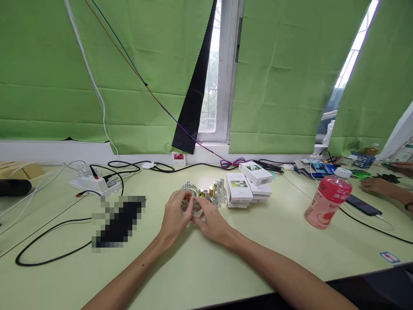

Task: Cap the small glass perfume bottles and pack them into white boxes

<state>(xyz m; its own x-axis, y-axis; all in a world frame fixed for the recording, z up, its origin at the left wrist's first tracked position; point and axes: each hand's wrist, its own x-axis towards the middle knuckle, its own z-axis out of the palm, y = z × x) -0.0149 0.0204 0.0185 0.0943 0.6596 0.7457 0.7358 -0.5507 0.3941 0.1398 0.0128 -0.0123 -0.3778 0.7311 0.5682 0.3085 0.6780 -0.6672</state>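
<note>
Over the middle of the table my left hand [176, 214] and my right hand [213, 218] meet, fingertips close together. Both are closed around a small glass bottle [195, 211], mostly hidden by the fingers; a gold-coloured bit shows near the left fingers. Just behind the hands stands a group of clear perfume bottles [221, 192] with silver and gold caps. A rounder glass bottle [189, 187] rises behind my left hand. To the right of the bottles, white cartons [238, 187] with a green-and-white flower picture lie stacked.
A pink drink bottle [329, 200] stands at the right, near a phone [364, 205]. Another person's hands [374, 186] are at the far right. On the left lie a power strip [93, 183], looping cables and a blurred dark object [121, 224]. Green blinds [145, 107] hang behind.
</note>
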